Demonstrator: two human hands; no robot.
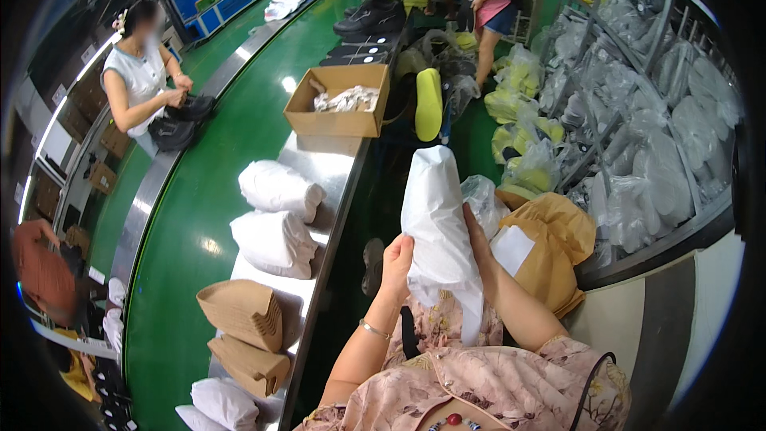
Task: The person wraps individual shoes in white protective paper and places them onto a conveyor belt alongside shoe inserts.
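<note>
In front of my chest stands a shoe-shaped bundle wrapped in white paper (pixel 433 223), held between both hands. My left hand (pixel 396 265) is closed, pinching the paper at the bundle's left side. Along the right side my right hand (pixel 479 247) grips it, with part of the fingers hidden behind the paper. A loose end of the paper hangs down toward my lap. What lies inside the wrapping is hidden. On the metal ledge to the left rest white wrapped bundles (pixel 275 246) and stacked brown cardboard pieces (pixel 243 313).
An open cardboard box (pixel 339 124) with crumpled paper sits farther along the ledge. Beyond are black shoes (pixel 371 14) and a yellow-green insole (pixel 428 104). A green conveyor (pixel 191 231) runs left. Right stand a brown paper sack (pixel 550 247) and a rack of bagged soles (pixel 638 128). Co-workers stand around.
</note>
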